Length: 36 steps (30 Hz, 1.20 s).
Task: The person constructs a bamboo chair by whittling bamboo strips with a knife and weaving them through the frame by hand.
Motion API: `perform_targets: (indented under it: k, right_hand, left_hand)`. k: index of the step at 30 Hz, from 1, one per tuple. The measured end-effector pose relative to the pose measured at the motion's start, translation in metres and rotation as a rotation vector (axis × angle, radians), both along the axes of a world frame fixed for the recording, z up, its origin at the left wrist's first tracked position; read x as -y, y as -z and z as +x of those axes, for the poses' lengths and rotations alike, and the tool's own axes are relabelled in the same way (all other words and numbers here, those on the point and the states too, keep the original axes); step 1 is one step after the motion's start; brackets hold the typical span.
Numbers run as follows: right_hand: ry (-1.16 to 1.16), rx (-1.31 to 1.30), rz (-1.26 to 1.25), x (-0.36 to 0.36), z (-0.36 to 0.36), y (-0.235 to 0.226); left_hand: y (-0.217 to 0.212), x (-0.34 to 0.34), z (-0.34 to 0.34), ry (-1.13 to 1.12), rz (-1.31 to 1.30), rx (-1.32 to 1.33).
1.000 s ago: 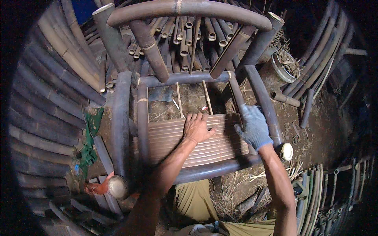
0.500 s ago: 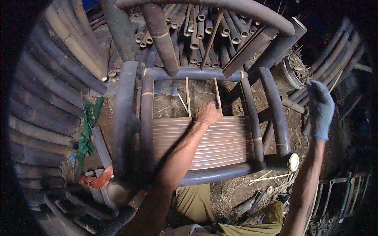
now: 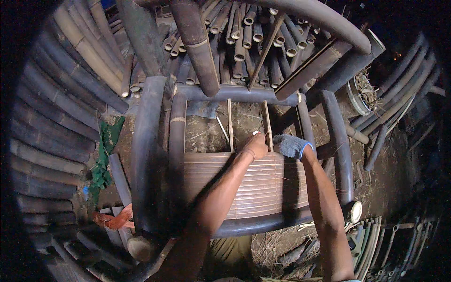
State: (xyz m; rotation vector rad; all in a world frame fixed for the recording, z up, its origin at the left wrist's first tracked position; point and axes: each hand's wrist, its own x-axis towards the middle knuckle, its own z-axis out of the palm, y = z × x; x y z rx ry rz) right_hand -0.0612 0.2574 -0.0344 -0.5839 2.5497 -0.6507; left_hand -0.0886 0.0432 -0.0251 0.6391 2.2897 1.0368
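Fingers of my bare left hand [image 3: 256,144] and gloved right hand [image 3: 289,144] pinch the upright slat [image 3: 267,123]; I'd keep it square to the woven seat [image 3: 244,185].

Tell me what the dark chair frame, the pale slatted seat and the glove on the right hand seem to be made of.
The dark chair frame looks like thick bamboo poles: ringed joints, hollow cut ends, a dull smoky finish. The pale slatted seat seems to be thin split bamboo strips, tan and matte, laid side by side. The glove on the right hand appears to be grey knitted fabric with a blue cuff edge.
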Motion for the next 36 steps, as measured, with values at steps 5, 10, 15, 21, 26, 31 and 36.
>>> perform_targets:
  k: [5,10,15,21,26,31,36]
  right_hand:
    - [0.346,-0.163,0.218,0.054,0.025,-0.071]
    - [0.329,-0.306,-0.167,0.082,0.048,-0.102]
    - [0.681,-0.015,-0.56,0.071,0.083,-0.137]
    - [1.192,-0.272,-0.877,-0.016,0.193,-0.231]
    - [0.88,-0.733,0.466,-0.171,0.315,-0.3]
    - [1.183,-0.438,1.552,-0.147,0.309,-0.306]
    - [0.578,-1.023,0.552,-0.008,0.189,-0.238]
  left_hand:
    - [0.006,0.024,-0.003,-0.072,0.287,0.066]
    - [0.002,0.049,-0.01,0.045,0.688,0.336]
    - [-0.025,0.049,0.0,0.087,0.703,0.359]
    - [-0.022,0.045,0.012,-0.157,0.524,0.038]
    - [-0.022,0.04,0.013,-0.263,0.344,-0.165]
    - [-0.016,0.027,0.029,-0.111,-0.022,-0.23]
    - [-0.013,0.052,0.019,0.012,-0.121,-0.206]
